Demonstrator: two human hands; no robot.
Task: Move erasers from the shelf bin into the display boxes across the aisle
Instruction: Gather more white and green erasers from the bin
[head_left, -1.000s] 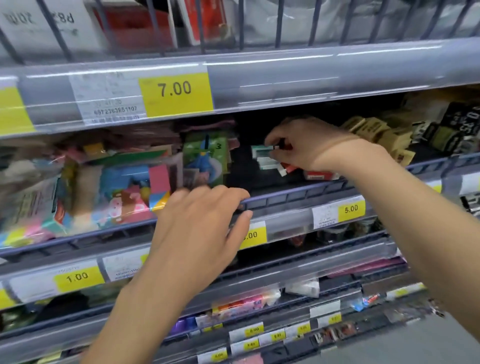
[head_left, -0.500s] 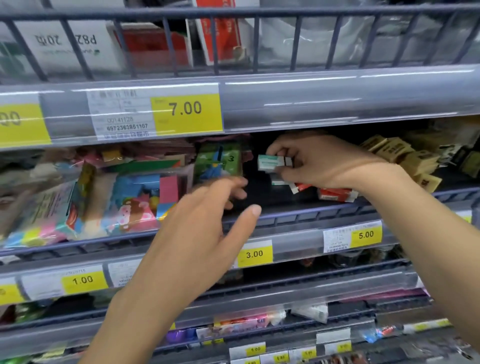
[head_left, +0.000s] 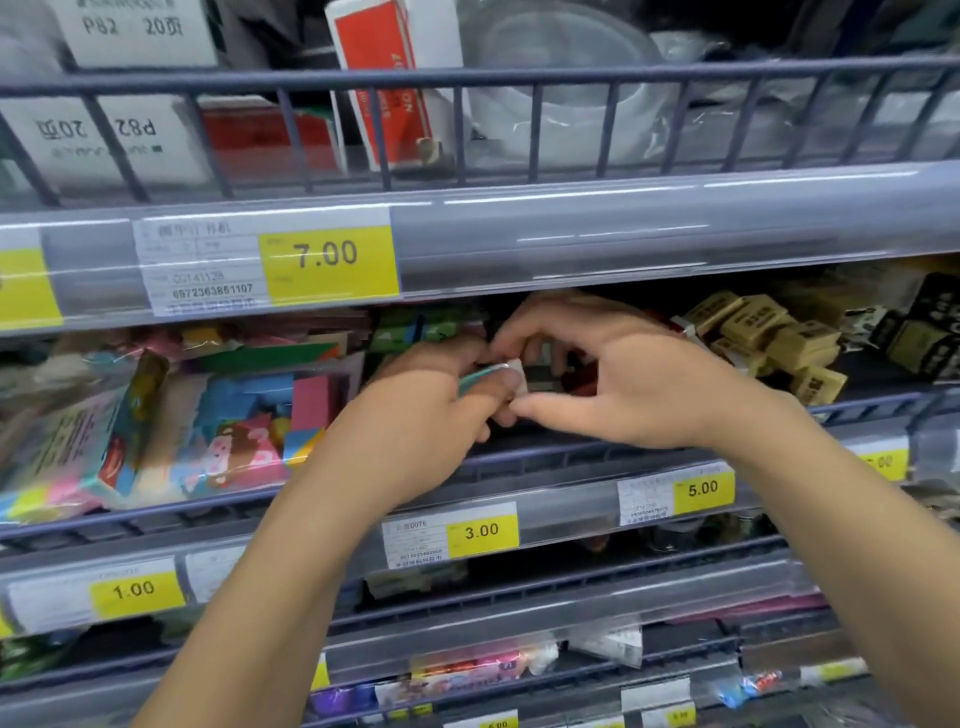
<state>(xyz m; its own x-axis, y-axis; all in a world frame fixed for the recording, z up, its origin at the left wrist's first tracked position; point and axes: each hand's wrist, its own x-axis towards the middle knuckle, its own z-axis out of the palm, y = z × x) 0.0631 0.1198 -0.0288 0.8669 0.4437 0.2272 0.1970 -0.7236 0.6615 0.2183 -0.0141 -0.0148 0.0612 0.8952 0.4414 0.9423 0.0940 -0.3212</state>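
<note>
Both hands meet inside the dark shelf bin on the middle shelf. My left hand pinches a small white eraser with a green sleeve between thumb and fingers. My right hand curls its fingers and thumb around the same eraser's right end, with more small erasers partly hidden under its palm. A red-wrapped item shows in the bin beneath the right hand. The display boxes are not in view.
Colourful stationery packs fill the shelf to the left. Yellow-brown boxed erasers are piled to the right. A price rail overhangs the bin just above the hands. Lower shelves with price tags run below.
My left hand rose from the shelf's front rail into the bin and took hold of the eraser that my right hand was holding. The camera moved closer to the shelf.
</note>
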